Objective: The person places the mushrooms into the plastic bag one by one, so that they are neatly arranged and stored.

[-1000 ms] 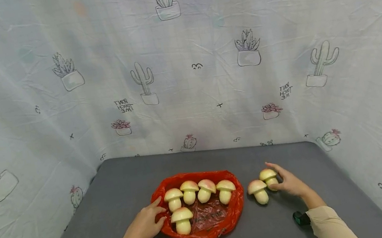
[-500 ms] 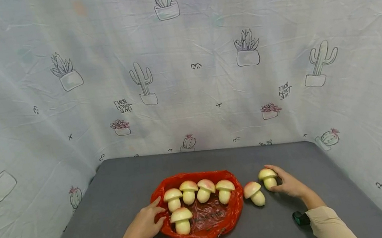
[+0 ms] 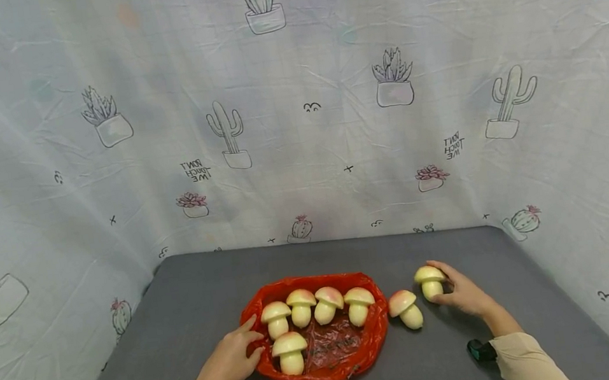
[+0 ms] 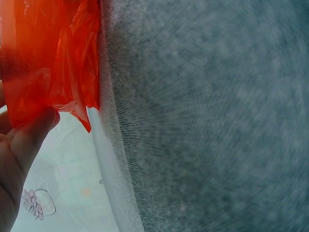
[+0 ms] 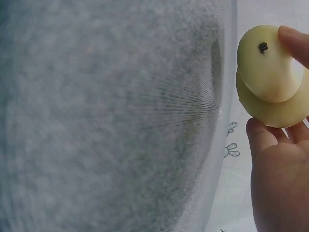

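A red plastic bag (image 3: pixel 337 375) with its mouth spread wide lies on the table, and several toy mushrooms with pale stems and yellow-pink caps sit inside it. My left hand (image 3: pixel 235 356) is at the bag's left rim; the left wrist view has the thumb (image 4: pixel 35 133) and fingers gripping the red plastic. To the right of the bag, my right hand (image 3: pixel 464 292) holds one toy mushroom (image 3: pixel 430 282) between thumb and fingers. The dark-marked stem end of that mushroom (image 5: pixel 270 67) faces the right wrist camera. Another toy mushroom (image 3: pixel 405 309) lies tilted between bag and right hand.
The dark grey table (image 3: pixel 336 253) carries everything. A pale curtain (image 3: pixel 302 171) printed with cacti and potted plants hangs behind it and along both sides.
The loose mushroom has shifted left towards the bag and tilted, now apart from the mushroom at my right hand. That one has moved slightly up and right lately. My left hand stays in place.
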`<state>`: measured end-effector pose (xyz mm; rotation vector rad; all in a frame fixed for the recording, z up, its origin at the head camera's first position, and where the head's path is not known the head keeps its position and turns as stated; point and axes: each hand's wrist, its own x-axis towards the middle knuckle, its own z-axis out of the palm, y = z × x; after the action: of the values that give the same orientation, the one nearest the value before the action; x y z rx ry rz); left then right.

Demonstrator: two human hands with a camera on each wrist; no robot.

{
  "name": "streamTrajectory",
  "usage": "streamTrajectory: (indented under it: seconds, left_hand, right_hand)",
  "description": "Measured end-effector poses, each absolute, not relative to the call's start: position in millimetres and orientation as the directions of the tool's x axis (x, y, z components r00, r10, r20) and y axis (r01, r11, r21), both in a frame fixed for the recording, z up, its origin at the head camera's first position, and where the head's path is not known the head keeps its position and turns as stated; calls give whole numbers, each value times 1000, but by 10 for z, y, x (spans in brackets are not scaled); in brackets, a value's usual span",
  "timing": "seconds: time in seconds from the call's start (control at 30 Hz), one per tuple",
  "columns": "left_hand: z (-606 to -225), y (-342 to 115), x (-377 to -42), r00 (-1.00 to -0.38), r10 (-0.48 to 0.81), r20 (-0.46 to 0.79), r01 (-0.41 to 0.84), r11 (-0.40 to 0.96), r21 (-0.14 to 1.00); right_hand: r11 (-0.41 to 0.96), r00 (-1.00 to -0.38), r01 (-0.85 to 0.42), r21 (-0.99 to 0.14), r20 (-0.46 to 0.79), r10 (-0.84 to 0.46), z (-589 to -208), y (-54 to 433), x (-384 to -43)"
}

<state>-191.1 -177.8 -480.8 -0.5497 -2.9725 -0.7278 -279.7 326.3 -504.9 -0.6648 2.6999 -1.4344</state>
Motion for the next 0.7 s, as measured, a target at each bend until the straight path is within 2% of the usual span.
streamTrajectory:
  seconds: [0.4,0.7]
  left_hand:
    - [-4823,-1776,-1894,-938,324,124,344,822,453]
    - [-4837,-1785,-1915,-930,343,132,365,817,447]
  right_hand:
    - [461,-912,-363,-810,207,-354,-4899,3203,-2725]
    - [367,-872,-442,-819,296,-389,-4743,3101,-2700]
